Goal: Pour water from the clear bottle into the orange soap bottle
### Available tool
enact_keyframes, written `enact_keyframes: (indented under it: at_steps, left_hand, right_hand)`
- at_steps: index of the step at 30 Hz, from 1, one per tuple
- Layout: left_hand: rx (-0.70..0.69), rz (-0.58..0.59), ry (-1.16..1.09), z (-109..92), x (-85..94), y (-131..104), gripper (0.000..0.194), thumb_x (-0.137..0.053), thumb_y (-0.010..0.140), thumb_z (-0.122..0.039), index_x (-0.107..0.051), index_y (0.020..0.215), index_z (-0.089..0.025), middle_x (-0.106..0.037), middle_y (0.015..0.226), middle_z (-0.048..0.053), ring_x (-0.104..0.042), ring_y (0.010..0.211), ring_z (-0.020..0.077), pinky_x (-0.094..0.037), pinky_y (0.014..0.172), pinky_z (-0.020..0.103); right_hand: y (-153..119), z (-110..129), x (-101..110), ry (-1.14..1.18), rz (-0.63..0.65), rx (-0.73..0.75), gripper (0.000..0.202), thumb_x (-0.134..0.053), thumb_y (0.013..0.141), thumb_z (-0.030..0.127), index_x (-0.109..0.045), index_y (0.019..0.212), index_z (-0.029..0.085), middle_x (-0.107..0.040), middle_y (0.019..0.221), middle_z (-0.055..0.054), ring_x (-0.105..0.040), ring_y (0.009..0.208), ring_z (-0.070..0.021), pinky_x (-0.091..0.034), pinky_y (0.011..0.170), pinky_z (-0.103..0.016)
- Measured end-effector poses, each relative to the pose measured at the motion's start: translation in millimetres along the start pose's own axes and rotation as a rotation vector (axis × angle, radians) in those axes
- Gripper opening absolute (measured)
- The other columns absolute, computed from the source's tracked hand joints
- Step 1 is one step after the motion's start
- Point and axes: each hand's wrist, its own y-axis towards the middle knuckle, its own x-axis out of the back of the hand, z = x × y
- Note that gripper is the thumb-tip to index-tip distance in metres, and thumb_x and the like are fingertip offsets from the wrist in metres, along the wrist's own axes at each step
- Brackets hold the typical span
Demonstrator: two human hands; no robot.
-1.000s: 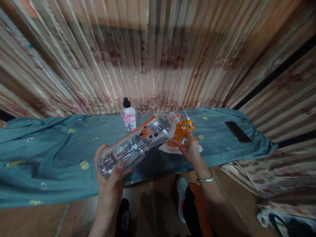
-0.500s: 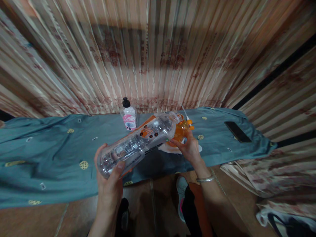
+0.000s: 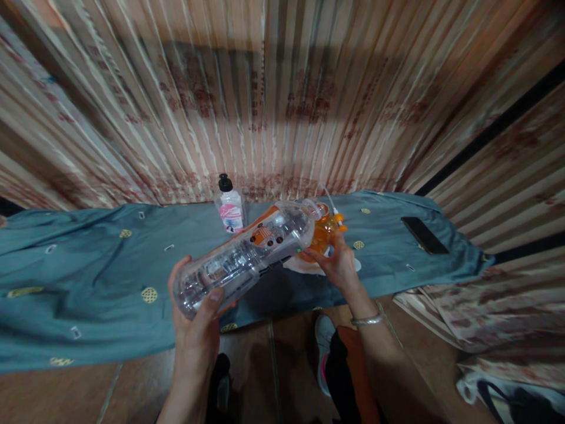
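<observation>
My left hand [image 3: 196,315] is wrapped round the lower end of a large clear plastic bottle [image 3: 247,253] with an orange printed label. The bottle is tilted, its uncapped mouth up and to the right. The mouth lies over a see-through orange bottle [image 3: 321,234], partly hidden behind it; whether the two touch I cannot tell. My right hand [image 3: 338,262] grips the orange bottle from the right. Just beyond it, an orange fitting with a thin white tube [image 3: 332,203] points upward. Under the orange bottle lies something flat and white [image 3: 304,267].
A small bottle with a black cap and pink label [image 3: 230,211] stands near the curtain [image 3: 282,118]. At the right lies a black phone [image 3: 424,235]. All rest on a narrow table with a teal patterned cloth [image 3: 101,265]. Bags [image 3: 507,394] sit on the floor at lower right.
</observation>
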Motion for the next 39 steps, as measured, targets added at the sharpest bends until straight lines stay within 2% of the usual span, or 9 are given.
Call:
enact_keyframes:
  at_steps: [6,16,21,25,31,36,39]
  left_hand:
    - [-0.011,-0.009,0.001,2.6,2.3,0.9,0.079,-0.105,0.062,-0.035,-0.069,0.132,-0.036,-0.079,0.118,-0.002,-0.074,0.095,0.0177,-0.058,0.057,0.017]
    - [-0.013,-0.009,0.029,1.6,2.6,-0.1,0.077,-0.103,0.064,-0.037,-0.068,0.133,-0.036,-0.077,0.119,-0.002,-0.071,0.093,0.0183,-0.059,0.057,0.02]
    - [-0.025,-0.006,0.025,3.6,4.7,1.4,0.076,-0.103,0.066,-0.036,-0.068,0.134,-0.034,-0.074,0.117,0.0,-0.07,0.093,0.0177,-0.059,0.057,0.019]
    - [-0.026,0.007,0.003,6.3,7.8,3.7,0.08,-0.105,0.065,-0.035,-0.068,0.135,-0.034,-0.077,0.119,0.0,-0.073,0.092,0.0185,-0.058,0.056,0.019]
    - [-0.042,0.018,-0.02,10.0,9.3,7.0,0.079,-0.106,0.064,-0.032,-0.069,0.134,-0.031,-0.08,0.121,0.001,-0.074,0.093,0.0181,-0.068,0.072,0.026]
    - [-0.019,0.005,0.019,5.5,5.2,2.7,0.079,-0.104,0.065,-0.036,-0.068,0.135,-0.034,-0.077,0.118,-0.001,-0.072,0.093,0.0178,-0.059,0.059,0.02]
    - [-0.014,-0.008,0.002,2.1,1.7,-0.3,0.08,-0.105,0.063,-0.035,-0.068,0.134,-0.035,-0.078,0.119,-0.001,-0.073,0.093,0.0183,-0.06,0.057,0.021]
  right_hand:
    - [0.7,-0.7,0.2,-0.026,-0.005,-0.011,0.087,-0.086,0.076,0.079,-0.067,0.138,0.019,-0.087,0.117,-0.019,-0.085,0.105,-0.0433,-0.07,0.086,-0.055]
    - [1.4,1.2,2.3,-0.048,0.028,-0.032,0.084,-0.088,0.079,0.073,-0.067,0.139,0.018,-0.086,0.119,-0.02,-0.084,0.109,-0.045,-0.069,0.091,-0.059]
    - [1.4,0.5,2.6,-0.041,0.025,-0.033,0.087,-0.085,0.078,0.078,-0.066,0.138,0.019,-0.086,0.117,-0.02,-0.084,0.106,-0.0446,-0.068,0.09,-0.058]
    - [1.0,3.2,3.0,-0.023,0.016,-0.032,0.09,-0.079,0.078,0.085,-0.066,0.137,0.018,-0.086,0.117,-0.021,-0.084,0.103,-0.0427,-0.067,0.089,-0.056]
    - [0.4,6.5,3.8,-0.028,0.011,-0.033,0.086,-0.081,0.078,0.086,-0.067,0.132,0.021,-0.087,0.113,-0.019,-0.085,0.1,-0.0419,-0.068,0.086,-0.055]
    - [0.9,6.0,3.9,-0.039,0.017,-0.036,0.086,-0.086,0.078,0.081,-0.067,0.135,0.019,-0.087,0.116,-0.02,-0.085,0.105,-0.0429,-0.068,0.09,-0.056]
    - [1.1,3.4,3.2,-0.035,0.015,-0.028,0.088,-0.086,0.078,0.081,-0.067,0.136,0.018,-0.087,0.117,-0.02,-0.085,0.105,-0.0429,-0.068,0.089,-0.056]
